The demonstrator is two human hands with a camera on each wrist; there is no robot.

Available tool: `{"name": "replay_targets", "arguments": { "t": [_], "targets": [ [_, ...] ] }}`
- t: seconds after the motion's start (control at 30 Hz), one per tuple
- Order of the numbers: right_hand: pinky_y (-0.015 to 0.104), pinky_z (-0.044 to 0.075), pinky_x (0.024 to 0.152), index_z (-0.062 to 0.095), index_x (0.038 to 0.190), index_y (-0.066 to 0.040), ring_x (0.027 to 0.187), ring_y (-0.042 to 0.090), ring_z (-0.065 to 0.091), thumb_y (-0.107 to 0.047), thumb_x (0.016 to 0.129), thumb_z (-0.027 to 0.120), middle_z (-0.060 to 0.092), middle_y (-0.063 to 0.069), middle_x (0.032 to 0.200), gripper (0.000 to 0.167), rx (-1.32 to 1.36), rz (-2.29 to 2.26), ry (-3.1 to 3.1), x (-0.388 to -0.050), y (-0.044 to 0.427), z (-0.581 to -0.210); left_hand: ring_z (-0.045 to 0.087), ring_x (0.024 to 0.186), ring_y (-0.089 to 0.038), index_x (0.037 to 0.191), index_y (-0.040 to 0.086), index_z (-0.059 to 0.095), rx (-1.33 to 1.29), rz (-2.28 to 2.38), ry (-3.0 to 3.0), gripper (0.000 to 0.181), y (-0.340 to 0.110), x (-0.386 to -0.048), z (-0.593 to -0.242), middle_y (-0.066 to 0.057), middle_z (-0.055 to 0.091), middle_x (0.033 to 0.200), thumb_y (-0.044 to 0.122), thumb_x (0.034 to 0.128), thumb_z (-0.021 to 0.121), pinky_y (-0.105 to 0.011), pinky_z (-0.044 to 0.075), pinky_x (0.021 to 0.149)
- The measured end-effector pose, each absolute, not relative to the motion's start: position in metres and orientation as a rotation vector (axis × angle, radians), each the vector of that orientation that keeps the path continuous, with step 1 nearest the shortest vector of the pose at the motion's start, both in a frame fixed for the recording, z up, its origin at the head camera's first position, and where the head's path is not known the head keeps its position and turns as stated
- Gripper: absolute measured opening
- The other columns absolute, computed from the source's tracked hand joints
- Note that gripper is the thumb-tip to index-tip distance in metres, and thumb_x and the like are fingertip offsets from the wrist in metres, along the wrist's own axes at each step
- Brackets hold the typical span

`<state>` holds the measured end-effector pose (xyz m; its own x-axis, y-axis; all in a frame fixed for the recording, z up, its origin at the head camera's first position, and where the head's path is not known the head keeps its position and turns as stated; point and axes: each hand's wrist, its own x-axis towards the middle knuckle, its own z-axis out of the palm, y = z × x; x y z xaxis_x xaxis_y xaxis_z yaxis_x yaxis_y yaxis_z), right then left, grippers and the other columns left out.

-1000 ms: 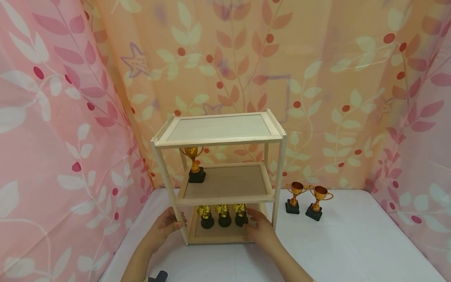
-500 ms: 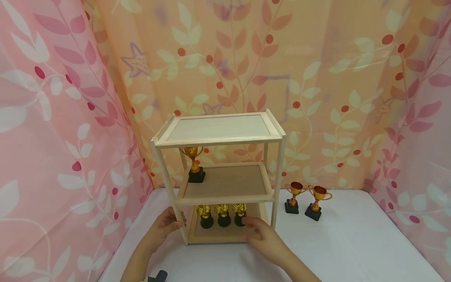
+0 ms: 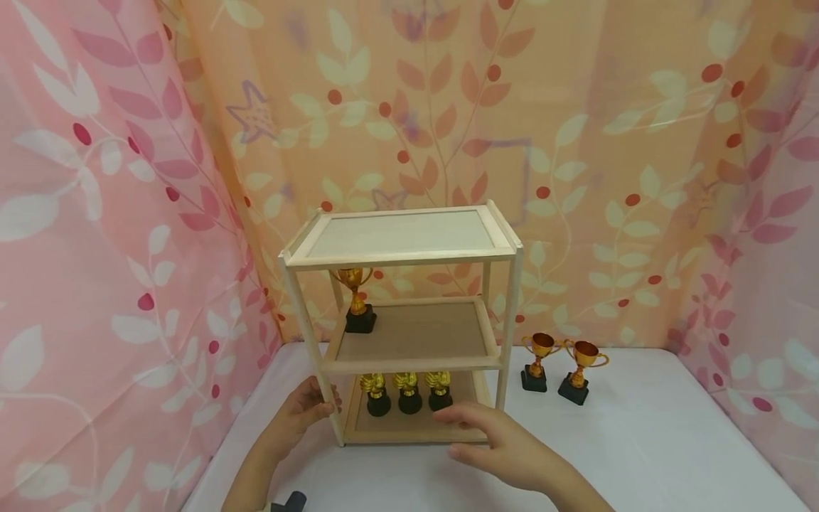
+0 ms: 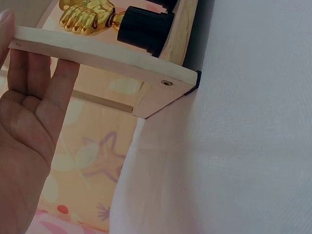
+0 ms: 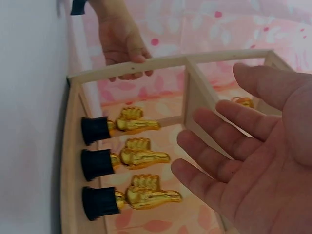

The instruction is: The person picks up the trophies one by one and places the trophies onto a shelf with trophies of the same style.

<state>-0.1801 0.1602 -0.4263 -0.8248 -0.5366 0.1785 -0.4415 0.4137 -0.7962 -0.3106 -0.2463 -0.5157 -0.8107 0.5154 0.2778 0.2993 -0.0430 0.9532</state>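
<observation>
A wooden three-tier shelf [image 3: 409,363] stands on the white table. My left hand [image 3: 299,412] grips its front left post [image 4: 105,56], the thumb on one side and the fingers round the other. Three gold thumbs-up trophies [image 5: 146,158] with round black bases stand in a row on the bottom tier. My right hand [image 3: 505,444] is in front of the rightmost thumbs-up trophy [image 3: 440,392], fingers extended and holding nothing. On the middle tier, at the left, stands a gold cup trophy [image 3: 355,302] with a black base; the top tier partly hides its cup.
Two gold cup trophies, a nearer one [image 3: 579,370] and one beside it [image 3: 536,361], stand on the table [image 3: 652,434] right of the shelf. Patterned curtains [image 3: 576,142] enclose the back and both sides. A dark object [image 3: 294,501] is by my left wrist.
My right hand has let go of the rightmost thumbs-up trophy and drawn back toward the front right, its fingers spreading. My left hand stays on the post.
</observation>
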Motion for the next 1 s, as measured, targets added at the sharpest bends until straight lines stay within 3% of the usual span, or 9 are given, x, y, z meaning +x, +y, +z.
{"name": "replay_targets", "arguments": {
  "t": [0.23,0.47,0.63,1.0],
  "targets": [
    [0.034,0.049,0.103,0.057,0.138,-0.036,0.125,0.012,0.059,-0.039,0.101,0.063,0.063,-0.014,0.135,0.037,-0.957,-1.348,2.583,-0.172,0.179,-0.411,0.066,0.108,-0.019,0.120,-0.010,0.044,0.883,1.975,2.037,0.023,-0.244,-0.310,-0.515,-0.004,0.062,0.114,-0.001,0.1018,0.056,-0.037,0.055,0.096],
    [0.032,0.050,0.101,0.058,0.138,-0.034,0.122,0.012,0.061,-0.029,0.102,0.065,0.065,-0.013,0.133,0.037,-1.058,-1.337,2.678,-0.169,0.200,-0.402,0.066,0.110,-0.024,0.116,-0.004,0.046,0.888,1.975,2.045,0.018,-0.245,-0.311,-0.516,-0.002,0.062,0.114,-0.001,0.1014,0.057,-0.037,0.055,0.097],
    [0.032,0.051,0.100,0.060,0.137,-0.028,0.120,0.012,0.062,-0.021,0.102,0.065,0.066,-0.010,0.131,0.036,-1.108,-1.366,2.764,-0.168,0.213,-0.395,0.067,0.108,-0.021,0.114,0.001,0.049,0.882,1.977,2.061,0.016,-0.247,-0.311,-0.516,-0.001,0.062,0.114,-0.003,0.1005,0.057,-0.036,0.055,0.096],
    [0.026,0.049,0.100,0.064,0.131,-0.020,0.117,0.014,0.064,-0.008,0.098,0.068,0.069,-0.005,0.126,0.036,-1.143,-1.429,2.909,-0.171,0.237,-0.387,0.066,0.111,-0.029,0.115,0.002,0.049,0.915,1.974,2.037,0.017,-0.247,-0.313,-0.519,-0.001,0.062,0.115,-0.004,0.1008,0.055,-0.037,0.055,0.097]
  ]
}}
